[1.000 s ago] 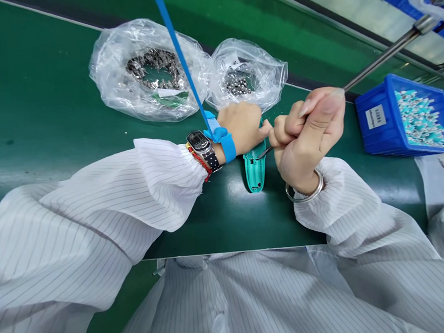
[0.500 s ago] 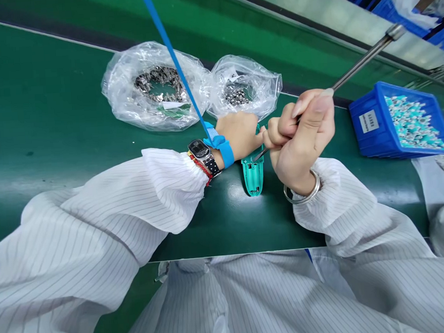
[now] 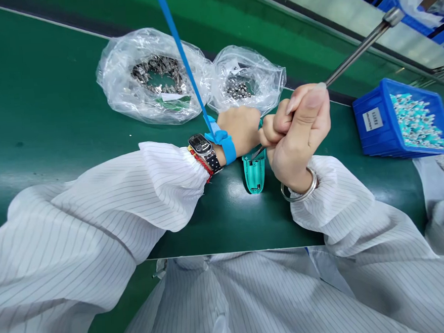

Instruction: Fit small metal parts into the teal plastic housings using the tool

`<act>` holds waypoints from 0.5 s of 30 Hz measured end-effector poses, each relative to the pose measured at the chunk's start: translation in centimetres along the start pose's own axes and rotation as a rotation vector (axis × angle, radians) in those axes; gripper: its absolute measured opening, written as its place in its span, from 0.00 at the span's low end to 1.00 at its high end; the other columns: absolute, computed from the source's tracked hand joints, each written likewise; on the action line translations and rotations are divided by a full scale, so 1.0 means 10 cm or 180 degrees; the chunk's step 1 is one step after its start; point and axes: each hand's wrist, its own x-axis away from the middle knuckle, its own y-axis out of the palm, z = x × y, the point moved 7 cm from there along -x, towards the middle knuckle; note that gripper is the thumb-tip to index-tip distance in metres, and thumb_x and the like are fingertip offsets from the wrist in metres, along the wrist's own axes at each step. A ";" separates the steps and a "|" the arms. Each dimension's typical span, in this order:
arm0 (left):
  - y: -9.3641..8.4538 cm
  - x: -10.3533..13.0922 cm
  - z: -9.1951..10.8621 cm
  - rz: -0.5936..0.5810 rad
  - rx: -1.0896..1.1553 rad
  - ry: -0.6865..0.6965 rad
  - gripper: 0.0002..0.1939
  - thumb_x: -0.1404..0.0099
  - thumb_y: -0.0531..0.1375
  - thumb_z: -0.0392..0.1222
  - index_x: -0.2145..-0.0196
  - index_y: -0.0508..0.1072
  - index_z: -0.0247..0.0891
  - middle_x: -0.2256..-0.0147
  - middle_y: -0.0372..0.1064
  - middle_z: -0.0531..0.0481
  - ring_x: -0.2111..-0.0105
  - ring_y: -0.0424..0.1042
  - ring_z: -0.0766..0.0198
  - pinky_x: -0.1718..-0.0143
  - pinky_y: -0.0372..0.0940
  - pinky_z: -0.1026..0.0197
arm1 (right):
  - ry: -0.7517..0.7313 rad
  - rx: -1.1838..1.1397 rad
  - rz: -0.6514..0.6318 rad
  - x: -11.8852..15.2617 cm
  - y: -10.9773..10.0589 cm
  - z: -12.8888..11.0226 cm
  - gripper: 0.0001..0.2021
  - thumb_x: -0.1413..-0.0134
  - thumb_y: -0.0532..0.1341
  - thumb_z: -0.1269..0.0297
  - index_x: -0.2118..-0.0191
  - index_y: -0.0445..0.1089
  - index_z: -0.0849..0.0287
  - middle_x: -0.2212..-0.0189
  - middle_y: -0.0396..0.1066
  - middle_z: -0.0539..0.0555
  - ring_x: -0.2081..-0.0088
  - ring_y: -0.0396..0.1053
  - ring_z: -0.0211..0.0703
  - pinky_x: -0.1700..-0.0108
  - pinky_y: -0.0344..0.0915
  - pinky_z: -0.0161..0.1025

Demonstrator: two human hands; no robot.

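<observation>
right hand clenched round metal tool, tip held at teal casing. casing laid on green table, upper part covered by left hand; left grip hidden, cannot be told. clear bags placed beyond.

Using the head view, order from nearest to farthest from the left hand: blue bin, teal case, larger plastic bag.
1. Teal case, partly under the left hand.
2. Larger plastic bag, to its left.
3. Blue bin, beyond the right hand.
</observation>
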 end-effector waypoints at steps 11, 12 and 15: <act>0.00 0.02 -0.01 -0.0227 -0.0145 0.0001 0.21 0.35 0.50 0.54 0.56 0.74 0.40 0.60 0.74 0.42 0.59 0.70 0.50 0.65 0.60 0.53 | -0.0308 -0.0840 0.0075 0.14 0.00 -0.01 0.14 0.35 0.52 0.55 0.71 0.56 0.54 0.82 0.42 0.43 0.85 0.47 0.28 0.84 0.47 0.28; 0.00 0.01 -0.03 -0.0250 -0.0133 -0.0026 0.21 0.36 0.51 0.54 0.56 0.74 0.40 0.60 0.74 0.42 0.58 0.71 0.49 0.64 0.61 0.52 | -0.0353 -0.0851 0.0095 0.15 0.00 0.00 0.14 0.35 0.52 0.55 0.71 0.56 0.54 0.82 0.42 0.43 0.85 0.47 0.28 0.84 0.47 0.28; -0.01 -0.01 -0.04 -0.0270 0.0006 -0.0099 0.21 0.37 0.52 0.55 0.56 0.75 0.41 0.61 0.74 0.41 0.56 0.70 0.46 0.60 0.62 0.50 | -0.0500 -0.0908 0.0124 0.16 0.01 0.01 0.14 0.34 0.52 0.55 0.70 0.56 0.54 0.82 0.42 0.42 0.86 0.46 0.27 0.85 0.46 0.27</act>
